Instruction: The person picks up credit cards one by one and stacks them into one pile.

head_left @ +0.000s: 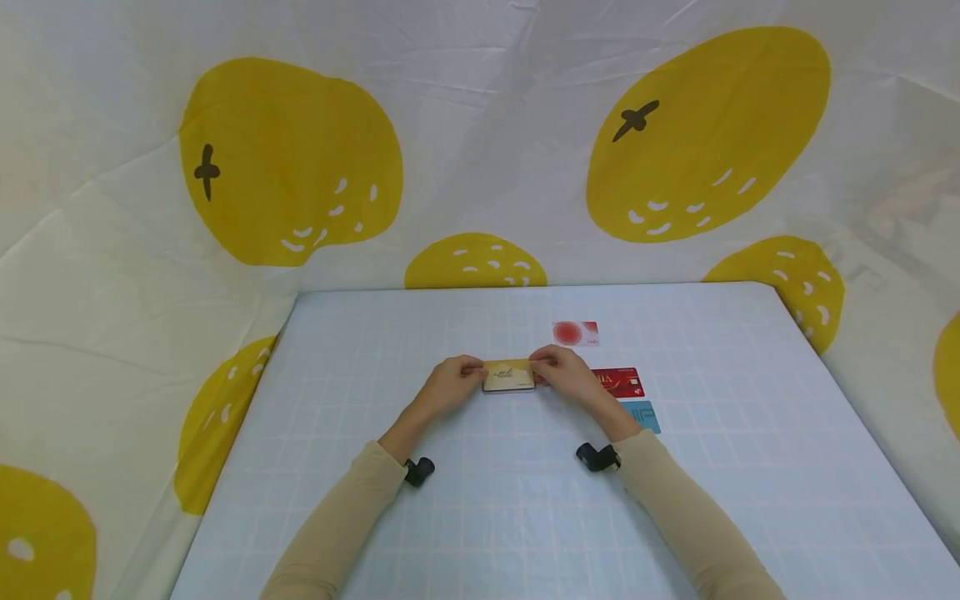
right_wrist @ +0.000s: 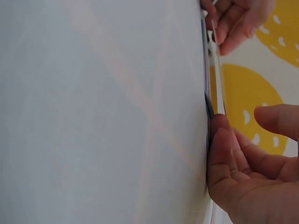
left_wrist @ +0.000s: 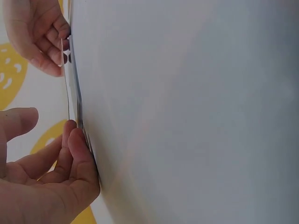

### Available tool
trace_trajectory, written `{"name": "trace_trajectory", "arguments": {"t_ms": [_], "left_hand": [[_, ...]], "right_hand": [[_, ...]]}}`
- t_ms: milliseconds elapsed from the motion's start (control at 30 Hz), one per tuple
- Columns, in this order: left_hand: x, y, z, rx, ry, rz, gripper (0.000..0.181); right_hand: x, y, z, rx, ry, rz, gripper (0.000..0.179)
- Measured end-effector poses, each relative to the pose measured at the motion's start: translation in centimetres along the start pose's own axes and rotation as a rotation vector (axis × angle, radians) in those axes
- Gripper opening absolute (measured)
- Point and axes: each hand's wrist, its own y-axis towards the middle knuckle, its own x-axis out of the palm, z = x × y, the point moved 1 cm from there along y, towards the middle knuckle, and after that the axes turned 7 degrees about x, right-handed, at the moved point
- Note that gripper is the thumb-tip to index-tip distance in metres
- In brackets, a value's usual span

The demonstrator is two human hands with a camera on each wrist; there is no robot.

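Observation:
A gold and cream card lies level between the two hands, just above a thin stack of cards on the table. The left hand holds its left end with curled fingers. At the right end, the right hand grips the card the same way. Both wrist views show the card edge-on, with a narrow gap between it and the stack. Fingertips of both hands also sit against the stack's ends. The stack's lower cards are mostly hidden in the head view.
Beyond the right hand lies a white card with a red circle. A red card and a teal card lie partly behind the right forearm. The table has a pale checked cover, with a fruit-print cloth behind.

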Motion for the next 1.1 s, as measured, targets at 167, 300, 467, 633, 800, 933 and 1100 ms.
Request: {"name": "trace_trajectory", "arguments": {"t_ms": [167,300,467,633,800,933,1100], "left_hand": [[-0.01,0.19,-0.05,-0.006,0.016,-0.017,0.035],[-0.05,0.30,0.05,-0.009,0.025,-0.028,0.036],[-0.04,0.48,0.22,-0.023,0.039,-0.045,0.036],[-0.08,0.57,0.33,-0.024,0.063,-0.058,0.038],[-0.05,0.60,0.29,-0.026,0.075,-0.061,0.039],[0.01,0.64,0.20,-0.024,0.070,-0.060,0.039],[0.10,0.60,0.02,-0.038,0.057,-0.060,0.039]], "right_hand": [[0.09,0.02,-0.02,0.014,-0.019,-0.004,0.025],[0.16,-0.01,-0.18,0.018,-0.023,0.001,0.025],[0.22,-0.04,-0.32,0.016,-0.058,0.005,0.026],[0.29,-0.03,-0.36,0.027,-0.074,0.000,0.027],[0.31,0.12,-0.25,0.029,-0.081,-0.006,0.028],[0.31,0.17,-0.19,0.031,-0.088,0.001,0.028],[0.33,-0.03,-0.27,0.033,-0.083,0.002,0.029]]}}
